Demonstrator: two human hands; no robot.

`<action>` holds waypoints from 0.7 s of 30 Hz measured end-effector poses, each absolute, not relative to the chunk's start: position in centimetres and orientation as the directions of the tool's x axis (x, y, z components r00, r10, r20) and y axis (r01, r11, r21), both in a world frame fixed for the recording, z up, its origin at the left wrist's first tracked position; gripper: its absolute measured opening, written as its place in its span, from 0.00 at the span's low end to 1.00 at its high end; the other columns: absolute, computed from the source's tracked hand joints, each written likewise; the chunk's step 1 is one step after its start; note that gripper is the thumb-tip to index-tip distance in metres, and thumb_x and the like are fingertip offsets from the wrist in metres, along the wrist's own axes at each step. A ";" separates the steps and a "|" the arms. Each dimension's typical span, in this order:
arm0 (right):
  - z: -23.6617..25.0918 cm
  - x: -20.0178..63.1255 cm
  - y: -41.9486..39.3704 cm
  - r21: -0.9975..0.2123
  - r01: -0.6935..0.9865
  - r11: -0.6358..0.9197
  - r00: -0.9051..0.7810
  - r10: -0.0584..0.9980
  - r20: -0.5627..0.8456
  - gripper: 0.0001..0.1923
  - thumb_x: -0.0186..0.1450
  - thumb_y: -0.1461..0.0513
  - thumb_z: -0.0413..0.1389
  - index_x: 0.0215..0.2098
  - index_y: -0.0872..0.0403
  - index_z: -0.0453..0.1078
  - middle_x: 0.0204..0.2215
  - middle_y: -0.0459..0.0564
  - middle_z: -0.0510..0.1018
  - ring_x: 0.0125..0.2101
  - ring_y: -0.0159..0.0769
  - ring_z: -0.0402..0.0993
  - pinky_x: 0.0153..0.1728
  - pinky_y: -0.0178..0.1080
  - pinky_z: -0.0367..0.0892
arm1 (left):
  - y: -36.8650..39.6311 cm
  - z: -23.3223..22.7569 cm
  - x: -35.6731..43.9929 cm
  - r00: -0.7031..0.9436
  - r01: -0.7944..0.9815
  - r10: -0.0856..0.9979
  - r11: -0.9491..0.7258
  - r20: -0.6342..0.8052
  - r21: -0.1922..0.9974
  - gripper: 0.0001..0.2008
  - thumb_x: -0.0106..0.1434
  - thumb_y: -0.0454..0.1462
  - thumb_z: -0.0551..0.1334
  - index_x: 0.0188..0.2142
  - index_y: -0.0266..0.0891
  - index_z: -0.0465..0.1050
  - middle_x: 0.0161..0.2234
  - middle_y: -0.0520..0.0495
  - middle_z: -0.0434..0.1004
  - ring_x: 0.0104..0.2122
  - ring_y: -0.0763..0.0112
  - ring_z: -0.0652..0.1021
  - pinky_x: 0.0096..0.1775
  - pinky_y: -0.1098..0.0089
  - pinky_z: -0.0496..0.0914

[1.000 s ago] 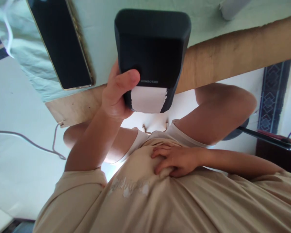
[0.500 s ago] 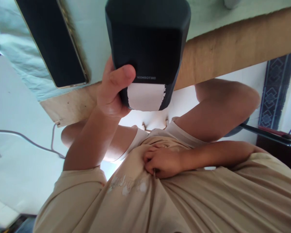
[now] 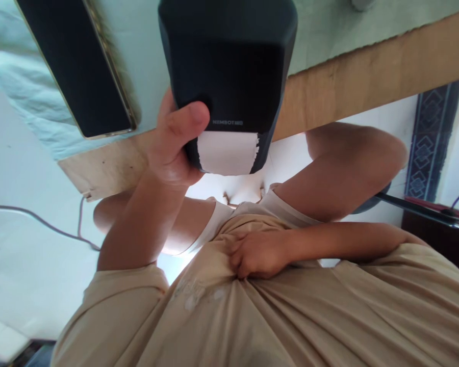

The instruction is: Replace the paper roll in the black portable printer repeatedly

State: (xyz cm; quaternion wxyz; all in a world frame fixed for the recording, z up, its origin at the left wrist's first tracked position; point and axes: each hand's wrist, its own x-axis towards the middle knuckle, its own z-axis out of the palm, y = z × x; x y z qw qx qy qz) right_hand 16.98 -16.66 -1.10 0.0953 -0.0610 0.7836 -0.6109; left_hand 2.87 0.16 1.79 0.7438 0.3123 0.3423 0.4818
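- Black label printer [image 3: 229, 66] fills the top middle of the view, held up above the edge of a wooden table [image 3: 367, 81].
- A strip of white paper [image 3: 227, 153] with a ragged torn edge sticks out of the printer's slot at the end nearest the person.
- In the picture's left half, the person's left hand [image 3: 172, 145] grasps the printer by its side, the thumb pressed across the dark face just beside the small printed brand name.
- The right hand [image 3: 258, 254] is clenched on a bunch of the beige shirt [image 3: 290, 316] at the belly, the cloth pulled into folds around it.
- A phone [image 3: 76, 66] with a dark screen and a gold rim lies flat on a pale green cloth [image 3: 153, 61] on the table, just beside the printer.
- Under the table, a bare knee [image 3: 367, 158] shows above the right forearm.
- A grey cable [image 3: 42, 224] trails over the pale floor at the far left edge.
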 end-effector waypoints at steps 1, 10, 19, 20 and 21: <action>-0.8 17.6 -16.5 -0.969 0.038 0.243 -0.970 -0.223 -0.094 0.24 0.74 0.49 0.56 0.60 0.56 0.71 0.58 0.56 0.76 0.57 0.36 0.75 0.61 0.47 0.77 | 0.2 1.7 2.9 0.306 -0.522 0.933 0.329 -0.188 0.787 0.28 0.59 0.46 0.69 0.56 0.37 0.74 0.38 0.46 0.84 0.60 0.47 0.83 0.57 0.49 0.83; 1.6 24.1 -11.8 -0.922 0.387 0.012 -0.913 -0.137 -0.385 0.24 0.74 0.49 0.57 0.59 0.57 0.71 0.55 0.55 0.77 0.55 0.35 0.76 0.58 0.46 0.79 | 0.3 1.6 3.3 0.277 -0.521 0.947 0.291 -0.163 0.802 0.24 0.60 0.45 0.67 0.56 0.43 0.75 0.37 0.49 0.85 0.56 0.55 0.85 0.52 0.58 0.84; 3.1 24.5 -12.8 -0.789 0.510 -0.342 -0.855 -0.304 -0.420 0.26 0.74 0.49 0.56 0.61 0.58 0.70 0.54 0.55 0.78 0.53 0.35 0.77 0.57 0.46 0.79 | 0.5 2.1 3.1 0.294 -0.481 0.927 0.354 -0.233 0.802 0.19 0.57 0.46 0.69 0.47 0.45 0.77 0.27 0.51 0.78 0.41 0.56 0.87 0.34 0.66 0.83; 3.3 24.7 -13.1 -0.785 0.502 -0.363 -0.862 -0.287 -0.419 0.27 0.75 0.49 0.54 0.64 0.57 0.68 0.52 0.55 0.79 0.51 0.33 0.78 0.55 0.44 0.79 | 0.5 2.1 3.2 0.294 -0.480 0.928 0.351 -0.229 0.804 0.20 0.56 0.46 0.69 0.48 0.44 0.77 0.27 0.51 0.78 0.41 0.56 0.87 0.35 0.65 0.83; 3.5 25.0 -13.2 -0.789 0.485 -0.377 -0.873 -0.266 -0.409 0.28 0.76 0.49 0.51 0.68 0.55 0.65 0.50 0.54 0.80 0.48 0.32 0.79 0.53 0.40 0.79 | 0.5 2.1 3.2 0.288 -0.486 0.934 0.334 -0.213 0.808 0.21 0.56 0.45 0.68 0.49 0.43 0.77 0.28 0.50 0.80 0.43 0.55 0.87 0.38 0.63 0.84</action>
